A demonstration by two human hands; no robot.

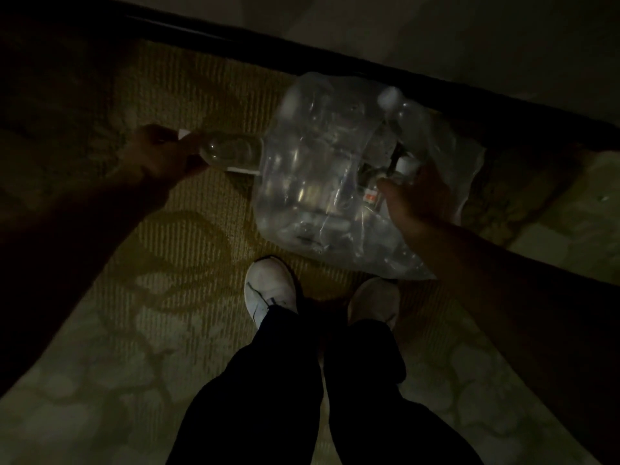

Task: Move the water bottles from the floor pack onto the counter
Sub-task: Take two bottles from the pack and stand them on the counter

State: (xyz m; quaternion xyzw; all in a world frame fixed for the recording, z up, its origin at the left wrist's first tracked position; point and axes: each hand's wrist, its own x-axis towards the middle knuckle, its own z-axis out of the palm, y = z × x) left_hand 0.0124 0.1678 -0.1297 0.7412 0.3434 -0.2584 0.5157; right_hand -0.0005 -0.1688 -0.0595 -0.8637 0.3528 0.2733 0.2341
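Observation:
A clear plastic-wrapped pack of water bottles lies on the patterned carpet, its wrap torn open on the right side. My left hand is shut on a clear water bottle held sideways just left of the pack. My right hand reaches into the pack's open side and grips a white-capped bottle near its neck. Another white cap pokes up at the pack's far edge. The scene is very dim.
My two white shoes and dark trouser legs stand just in front of the pack. A dark baseboard or furniture edge runs diagonally behind it, with a pale surface beyond. Carpet stretches to the left and right.

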